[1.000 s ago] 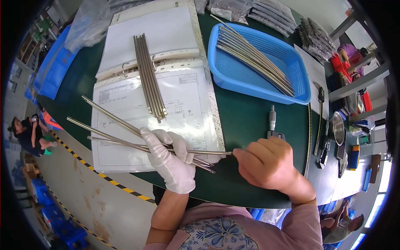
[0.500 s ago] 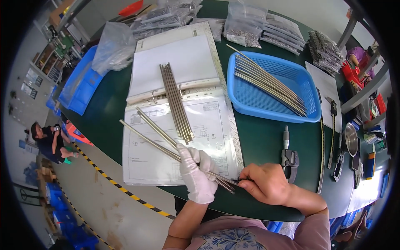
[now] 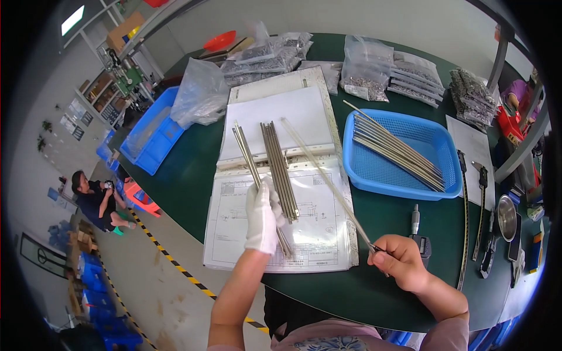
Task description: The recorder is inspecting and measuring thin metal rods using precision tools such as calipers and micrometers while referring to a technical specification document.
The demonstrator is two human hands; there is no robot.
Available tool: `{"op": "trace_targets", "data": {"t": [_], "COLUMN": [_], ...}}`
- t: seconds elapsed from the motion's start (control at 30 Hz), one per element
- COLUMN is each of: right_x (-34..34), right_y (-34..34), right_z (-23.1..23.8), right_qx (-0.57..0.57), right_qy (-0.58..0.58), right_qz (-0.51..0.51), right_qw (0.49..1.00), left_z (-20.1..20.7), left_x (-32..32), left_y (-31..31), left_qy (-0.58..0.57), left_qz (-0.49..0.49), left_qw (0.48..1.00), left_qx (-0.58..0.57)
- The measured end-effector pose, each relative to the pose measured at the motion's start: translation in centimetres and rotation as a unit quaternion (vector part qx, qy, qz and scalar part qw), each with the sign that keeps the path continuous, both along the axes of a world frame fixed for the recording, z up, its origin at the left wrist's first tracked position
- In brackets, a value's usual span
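My left hand (image 3: pixel 263 217), in a white glove, is closed round a few thin metal rods (image 3: pixel 246 151) held over an open ring binder (image 3: pixel 338 261). My bare right hand (image 3: pixel 400 263) pinches the near end of a single metal rod (image 3: pixel 331 187), which slants up to the left and is blurred by motion. A small dark piece shows at the right fingertips; I cannot make out what it is. Between the two hands, a bundle of darker rods (image 3: pixel 278 169) lies across the binder. More rods (image 3: pixel 398 153) rest in a blue basket (image 3: pixel 404 195) to the right.
A digital micrometer (image 3: pixel 424 245) lies beyond my right hand, with a caliper (image 3: pixel 482 178) and a metal bowl (image 3: pixel 507 217) farther right. Bags of small parts (image 3: pixel 414 73) line the table's back. At left stand a blue bin (image 3: pixel 153 146) and a plastic bag (image 3: pixel 202 90). Another person (image 3: pixel 93 199) sits beyond.
My hands have moved apart. The right one has drawn a rod away from the left hand's bunch and swung it over the binder. The left hand's rods now point more upright. The whole view has shifted.
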State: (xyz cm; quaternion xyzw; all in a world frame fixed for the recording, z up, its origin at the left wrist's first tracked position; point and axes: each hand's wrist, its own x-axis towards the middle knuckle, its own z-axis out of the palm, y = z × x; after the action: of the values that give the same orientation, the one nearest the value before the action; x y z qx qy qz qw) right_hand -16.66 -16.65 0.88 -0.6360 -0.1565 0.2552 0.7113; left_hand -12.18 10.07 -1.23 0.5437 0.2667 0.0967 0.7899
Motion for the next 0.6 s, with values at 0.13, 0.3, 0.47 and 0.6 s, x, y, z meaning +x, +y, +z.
{"op": "trace_targets", "data": {"t": [0.13, 0.3, 0.47, 0.6], "right_x": [0.4, 0.9, 0.9, 1.2], "right_y": [-0.3, -0.7, -0.7, -0.5], "right_z": [0.2, 0.1, -0.3, -0.5], "right_qx": [-0.043, -0.034, -0.05, -0.095], "right_qy": [-0.106, -0.114, -0.124, -0.254], "right_qz": [-0.076, -0.091, -0.088, -0.094], "right_qw": [0.991, 0.989, 0.987, 0.958], "left_z": [-2.0, -3.5, -2.3, 0.2], "left_x": [4.4, 7.6, 7.9, 6.0], "left_y": [3.0, 4.2, 4.1, 3.6], "left_qy": [0.059, 0.117, 0.127, 0.12], "left_qz": [-0.023, -0.017, -0.053, -0.089], "left_qw": [0.979, 0.901, 0.823, 0.728], "left_qx": [0.194, 0.417, 0.551, 0.669]}}
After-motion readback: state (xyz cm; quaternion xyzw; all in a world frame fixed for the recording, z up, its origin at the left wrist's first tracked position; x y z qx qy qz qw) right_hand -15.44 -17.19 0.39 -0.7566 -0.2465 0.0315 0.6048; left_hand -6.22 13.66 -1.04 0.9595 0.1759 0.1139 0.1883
